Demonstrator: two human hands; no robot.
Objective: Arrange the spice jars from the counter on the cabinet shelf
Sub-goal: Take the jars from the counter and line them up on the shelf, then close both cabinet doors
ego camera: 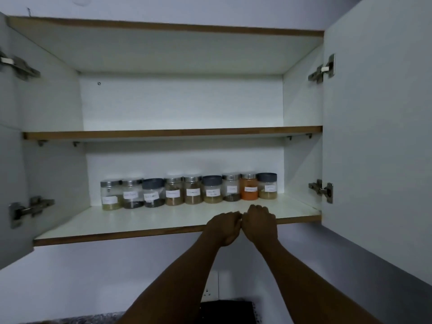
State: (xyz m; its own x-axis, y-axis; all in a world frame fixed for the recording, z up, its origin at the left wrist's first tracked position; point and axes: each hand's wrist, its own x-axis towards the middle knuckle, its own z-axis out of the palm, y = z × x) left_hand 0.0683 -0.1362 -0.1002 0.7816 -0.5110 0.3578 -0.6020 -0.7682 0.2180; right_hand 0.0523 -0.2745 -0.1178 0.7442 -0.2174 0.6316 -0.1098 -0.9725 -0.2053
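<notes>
Spice jars on shelf (labelled), hands empty

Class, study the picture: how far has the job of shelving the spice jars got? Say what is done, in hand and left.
Done: nine jars stand in a row at the back of the lower shelf, labels facing out. In hand: nothing; the left hand and right hand are closed and empty at the shelf's front edge. Left: possibly nothing, since little of the counter shows and no jar is seen there.

Jar labels too blurred to read
</notes>
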